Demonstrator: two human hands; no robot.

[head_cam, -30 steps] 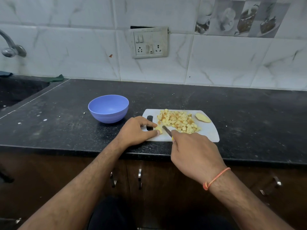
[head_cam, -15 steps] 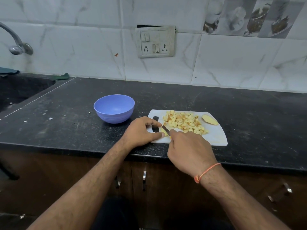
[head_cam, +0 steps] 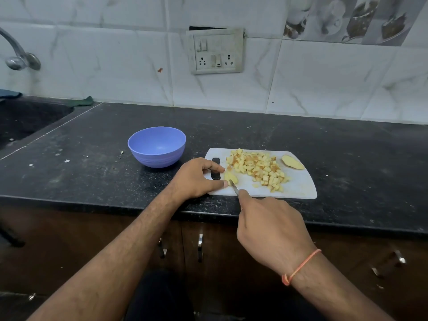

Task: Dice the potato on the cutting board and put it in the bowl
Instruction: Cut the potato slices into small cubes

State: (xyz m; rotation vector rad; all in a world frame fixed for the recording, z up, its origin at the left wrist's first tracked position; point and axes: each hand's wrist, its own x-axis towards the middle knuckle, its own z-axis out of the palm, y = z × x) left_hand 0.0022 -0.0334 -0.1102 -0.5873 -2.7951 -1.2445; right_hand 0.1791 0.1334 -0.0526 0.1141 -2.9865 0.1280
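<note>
1. A small potato piece (head_cam: 230, 177) is held at the left end of the cutting board (head_cam: 298, 185), pinched between the thumb and forefinger of the left hand (head_cam: 196, 178).
2. The knife (head_cam: 234, 186) is gripped in the right hand (head_cam: 271, 230), whose fingers are closed round the handle, with a forefinger laid along the top; the blade tip is set against the held piece.
3. A heap of diced potato (head_cam: 257, 169) is spread over the middle of the board, and one uncut slice (head_cam: 292, 162) is left near its far right corner, apart from the heap.
4. The blue bowl (head_cam: 157, 147) is stood on the dark bench (head_cam: 347, 158) just left of the board; nothing can be seen in it.
5. The step in hand is judged to be dicing, well advanced but not finished: the held piece and the far slice are still to be cut.
6. For the next cut, the blade must be pressed down through the held piece while the left fingertips are kept clear of the edge.
7. The transfer to the bowl has not been begun.
</note>
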